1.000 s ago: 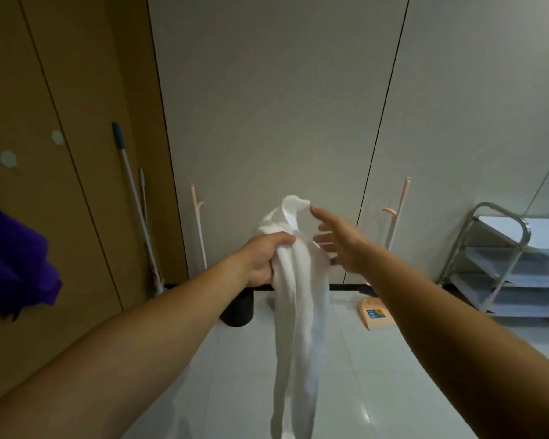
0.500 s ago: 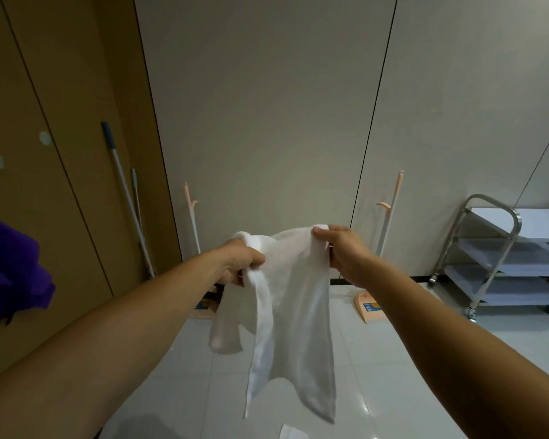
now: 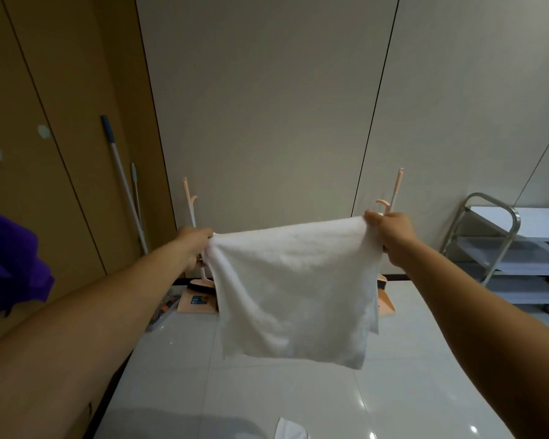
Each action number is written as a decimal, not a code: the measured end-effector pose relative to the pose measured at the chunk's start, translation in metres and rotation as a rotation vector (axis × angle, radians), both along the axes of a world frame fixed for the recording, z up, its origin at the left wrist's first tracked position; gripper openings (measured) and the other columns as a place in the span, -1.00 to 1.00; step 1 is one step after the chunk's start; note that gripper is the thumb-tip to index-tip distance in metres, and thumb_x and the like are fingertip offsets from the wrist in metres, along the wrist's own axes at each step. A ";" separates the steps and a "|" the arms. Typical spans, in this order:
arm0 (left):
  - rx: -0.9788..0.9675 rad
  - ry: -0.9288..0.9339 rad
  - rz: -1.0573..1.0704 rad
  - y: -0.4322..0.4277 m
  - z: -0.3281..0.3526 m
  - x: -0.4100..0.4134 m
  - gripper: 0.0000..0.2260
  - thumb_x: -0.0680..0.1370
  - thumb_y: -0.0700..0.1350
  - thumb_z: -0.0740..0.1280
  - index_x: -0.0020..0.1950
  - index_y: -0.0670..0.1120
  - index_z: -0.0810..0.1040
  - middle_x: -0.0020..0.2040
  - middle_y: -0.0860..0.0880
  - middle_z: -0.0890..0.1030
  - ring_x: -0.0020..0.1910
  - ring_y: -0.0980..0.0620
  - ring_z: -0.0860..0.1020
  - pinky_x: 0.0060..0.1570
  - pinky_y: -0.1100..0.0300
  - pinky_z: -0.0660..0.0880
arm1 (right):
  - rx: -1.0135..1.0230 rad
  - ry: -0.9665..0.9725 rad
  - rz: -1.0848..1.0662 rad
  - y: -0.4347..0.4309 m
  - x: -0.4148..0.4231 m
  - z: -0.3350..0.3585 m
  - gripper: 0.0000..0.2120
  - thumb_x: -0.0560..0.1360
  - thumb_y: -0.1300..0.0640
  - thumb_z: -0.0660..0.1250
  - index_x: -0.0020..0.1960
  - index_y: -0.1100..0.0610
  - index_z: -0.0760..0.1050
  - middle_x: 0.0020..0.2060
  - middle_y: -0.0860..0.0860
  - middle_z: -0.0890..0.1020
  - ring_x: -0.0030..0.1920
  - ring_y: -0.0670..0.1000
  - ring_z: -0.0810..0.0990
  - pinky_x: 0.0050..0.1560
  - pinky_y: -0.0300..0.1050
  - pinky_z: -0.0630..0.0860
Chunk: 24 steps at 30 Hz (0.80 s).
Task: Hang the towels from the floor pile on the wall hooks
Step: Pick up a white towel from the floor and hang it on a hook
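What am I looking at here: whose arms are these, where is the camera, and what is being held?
No machine here: a person wears one camera on the head, looking forward and down, so both bare arms are the wearer's own. The left hand and right hand each grip a top corner of a white towel, spread out in the air above the glossy tiled floor. A purple cloth hangs by the brown wall at left, a pole with a blue grip leans there too, and a steel trolley stands at right.
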<state>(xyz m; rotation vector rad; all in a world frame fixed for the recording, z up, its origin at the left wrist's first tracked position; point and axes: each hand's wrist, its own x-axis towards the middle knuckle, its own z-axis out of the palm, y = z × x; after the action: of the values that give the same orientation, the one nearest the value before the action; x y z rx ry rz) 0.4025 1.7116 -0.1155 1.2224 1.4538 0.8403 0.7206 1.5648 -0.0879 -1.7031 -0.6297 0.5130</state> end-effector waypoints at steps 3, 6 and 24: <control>0.049 -0.006 0.001 0.001 0.002 0.004 -0.70 0.54 -0.19 0.32 0.24 -0.27 0.46 0.11 -0.25 0.58 0.02 -0.23 0.59 0.05 -0.08 0.58 | 0.008 0.015 0.007 -0.003 0.006 0.004 -0.74 0.51 0.05 0.37 -0.06 0.28 0.54 -0.17 0.15 0.55 -0.15 0.12 0.55 0.04 0.14 0.57; -0.105 -0.096 -0.122 -0.003 0.007 0.003 -0.76 0.47 -0.18 0.44 0.07 -0.25 0.56 -0.03 -0.23 0.63 -0.09 -0.22 0.64 -0.01 -0.16 0.59 | 0.114 0.095 -0.014 -0.001 0.005 0.002 -0.64 0.52 0.07 0.34 0.11 0.38 0.53 -0.17 0.17 0.54 -0.16 0.14 0.53 -0.09 0.04 0.49; 0.005 0.060 0.041 0.014 -0.022 -0.008 -0.84 0.61 -0.21 0.21 0.12 -0.27 0.47 0.07 -0.26 0.54 -0.14 -0.20 0.52 -0.17 0.03 0.47 | -0.246 0.177 0.210 -0.007 0.023 -0.061 -0.75 0.50 0.06 0.40 -0.11 0.25 0.49 -0.27 0.14 0.57 -0.33 0.09 0.56 -0.37 -0.14 0.48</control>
<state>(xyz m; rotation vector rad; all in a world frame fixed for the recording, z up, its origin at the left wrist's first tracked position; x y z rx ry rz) 0.3942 1.7251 -0.1371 1.2343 1.5306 0.8421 0.7432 1.5579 -0.1486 -1.8047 -0.6406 0.9111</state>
